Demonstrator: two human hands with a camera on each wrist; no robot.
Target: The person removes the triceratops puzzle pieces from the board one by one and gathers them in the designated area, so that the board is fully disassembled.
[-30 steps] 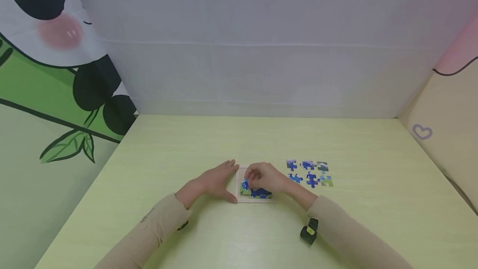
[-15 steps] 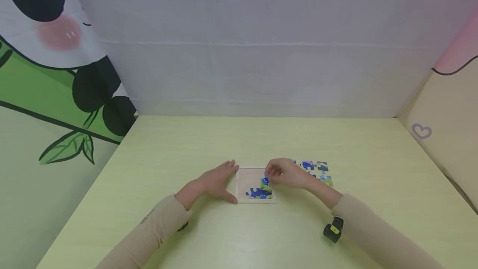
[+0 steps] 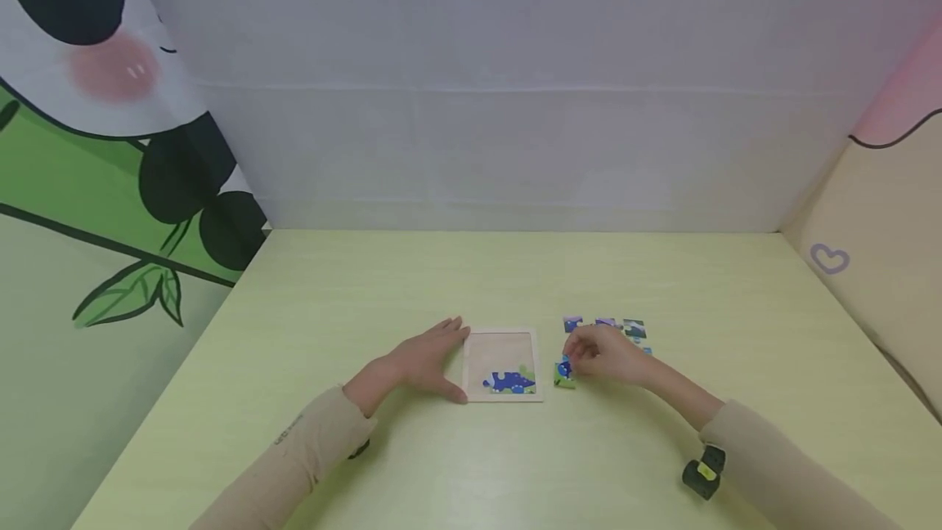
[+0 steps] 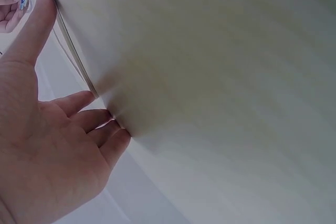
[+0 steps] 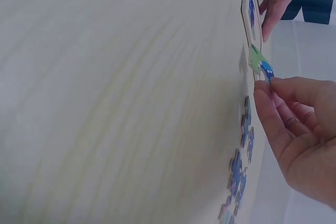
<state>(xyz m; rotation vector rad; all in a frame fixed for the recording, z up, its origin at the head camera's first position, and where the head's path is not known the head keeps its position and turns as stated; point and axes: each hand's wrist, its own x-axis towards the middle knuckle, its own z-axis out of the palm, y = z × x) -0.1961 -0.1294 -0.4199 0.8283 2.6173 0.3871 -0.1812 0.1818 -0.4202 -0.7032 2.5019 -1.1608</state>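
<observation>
My left hand [image 3: 427, 362] lies spread against the left edge of a light wooden puzzle tray [image 3: 540, 366]; in the left wrist view its thumb and fingertips touch the tray's side. Inside the tray, along its lower right, lies a joined blue and green section of puzzle [image 3: 509, 383]. To the right of the tray, my right hand [image 3: 607, 354] pinches a blue and green puzzle piece [image 3: 563, 376] between thumb and forefinger. The right wrist view shows this puzzle piece [image 5: 261, 62] held above the table, tilted, apart from the tray.
Several loose puzzle pieces [image 3: 634, 328] lie on the table right of the tray, partly hidden behind my right hand. A pale wood table [image 3: 368, 285] extends around, with a white cloth backdrop [image 3: 471, 154] behind it.
My right hand has moved right, carrying the puzzle piece from over the tray to beside it. More of the tray's inside shows. The left hand has stayed at the tray's edge.
</observation>
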